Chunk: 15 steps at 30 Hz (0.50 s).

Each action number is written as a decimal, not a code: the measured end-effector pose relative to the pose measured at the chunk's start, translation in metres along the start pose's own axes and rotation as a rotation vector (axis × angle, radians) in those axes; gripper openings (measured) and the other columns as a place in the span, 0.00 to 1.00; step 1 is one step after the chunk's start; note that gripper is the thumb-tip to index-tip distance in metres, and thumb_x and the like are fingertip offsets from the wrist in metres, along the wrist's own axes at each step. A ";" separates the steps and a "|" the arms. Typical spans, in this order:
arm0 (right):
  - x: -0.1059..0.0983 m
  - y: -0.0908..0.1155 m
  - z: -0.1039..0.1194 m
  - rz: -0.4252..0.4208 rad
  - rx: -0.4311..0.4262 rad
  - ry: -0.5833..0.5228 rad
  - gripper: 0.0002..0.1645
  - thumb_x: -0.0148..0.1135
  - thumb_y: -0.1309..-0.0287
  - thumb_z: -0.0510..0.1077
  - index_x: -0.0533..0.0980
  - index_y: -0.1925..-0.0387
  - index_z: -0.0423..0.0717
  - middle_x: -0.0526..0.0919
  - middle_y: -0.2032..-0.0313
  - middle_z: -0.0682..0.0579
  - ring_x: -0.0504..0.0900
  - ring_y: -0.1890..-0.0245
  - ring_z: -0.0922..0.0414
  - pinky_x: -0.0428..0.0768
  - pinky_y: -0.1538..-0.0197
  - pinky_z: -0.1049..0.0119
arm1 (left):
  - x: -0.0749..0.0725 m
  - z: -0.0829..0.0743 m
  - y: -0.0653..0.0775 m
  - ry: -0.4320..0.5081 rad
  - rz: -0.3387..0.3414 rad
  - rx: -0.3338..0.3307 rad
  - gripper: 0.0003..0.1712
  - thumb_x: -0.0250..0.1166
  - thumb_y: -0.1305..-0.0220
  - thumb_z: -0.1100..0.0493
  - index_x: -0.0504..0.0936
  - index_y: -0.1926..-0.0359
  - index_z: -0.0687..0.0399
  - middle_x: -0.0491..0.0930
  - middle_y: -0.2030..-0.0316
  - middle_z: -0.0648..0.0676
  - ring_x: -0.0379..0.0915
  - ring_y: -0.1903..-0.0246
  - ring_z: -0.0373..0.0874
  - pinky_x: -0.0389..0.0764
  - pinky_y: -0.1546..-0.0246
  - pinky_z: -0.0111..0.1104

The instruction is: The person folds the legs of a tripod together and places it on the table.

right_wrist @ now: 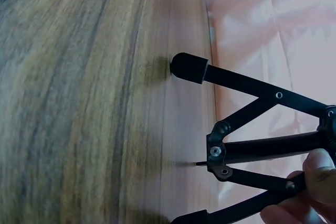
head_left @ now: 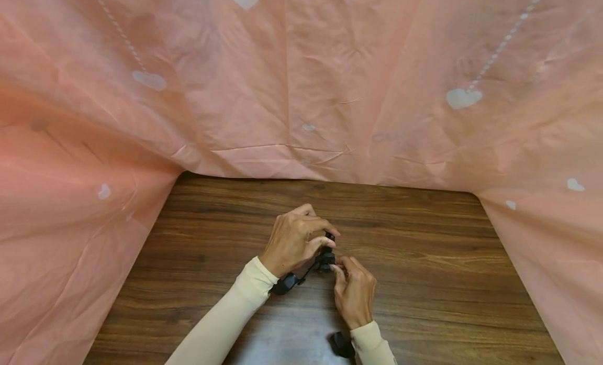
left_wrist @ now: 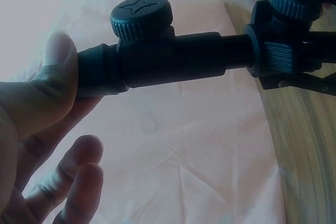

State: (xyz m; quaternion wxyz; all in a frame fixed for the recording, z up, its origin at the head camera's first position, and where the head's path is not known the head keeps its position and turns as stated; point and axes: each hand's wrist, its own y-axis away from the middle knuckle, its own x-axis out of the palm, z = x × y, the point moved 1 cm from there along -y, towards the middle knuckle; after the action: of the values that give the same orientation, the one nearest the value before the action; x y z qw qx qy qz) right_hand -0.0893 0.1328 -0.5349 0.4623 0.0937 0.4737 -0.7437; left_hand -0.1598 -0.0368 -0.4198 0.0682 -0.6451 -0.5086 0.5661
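Observation:
A small black tripod stands over the wooden table, held between both hands. My left hand grips its upper end; in the left wrist view the thumb lies against the end of the tube, with two other fingertips apart from it. A ribbed knob with a star mark sticks up from the tube, and a second ribbed knob sits farther along. My right hand pinches one tripod leg. The legs are spread, joined by braces to a centre post. Another leg's rounded foot is close to the tabletop.
The brown wood-grain table lies under both hands. A pink cloth with white hearts hangs behind it and along both sides. Black wrist devices show at the left wrist and by the right wrist.

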 end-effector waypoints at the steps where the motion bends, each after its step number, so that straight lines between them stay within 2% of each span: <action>1: 0.000 0.000 0.000 -0.001 0.002 -0.003 0.09 0.82 0.52 0.35 0.87 0.69 0.45 0.87 0.74 0.55 0.84 0.77 0.60 0.79 0.73 0.62 | 0.000 0.000 0.000 0.002 0.002 -0.001 0.11 0.80 0.47 0.45 0.94 0.62 0.37 0.80 0.74 0.47 0.65 0.75 0.33 0.67 0.76 0.23; 15: 0.001 0.002 -0.002 -0.030 0.038 -0.046 0.10 0.82 0.51 0.32 0.88 0.69 0.46 0.86 0.75 0.55 0.82 0.77 0.62 0.77 0.71 0.68 | 0.000 -0.001 -0.001 0.013 0.007 -0.010 0.10 0.79 0.46 0.45 0.94 0.62 0.38 0.80 0.74 0.46 0.65 0.75 0.33 0.67 0.75 0.23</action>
State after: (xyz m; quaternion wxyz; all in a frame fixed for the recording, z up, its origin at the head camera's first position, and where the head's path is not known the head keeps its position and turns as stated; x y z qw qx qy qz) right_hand -0.0894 0.1334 -0.5381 0.4599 0.0782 0.4503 -0.7613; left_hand -0.1600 -0.0357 -0.4189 0.0665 -0.6509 -0.5087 0.5595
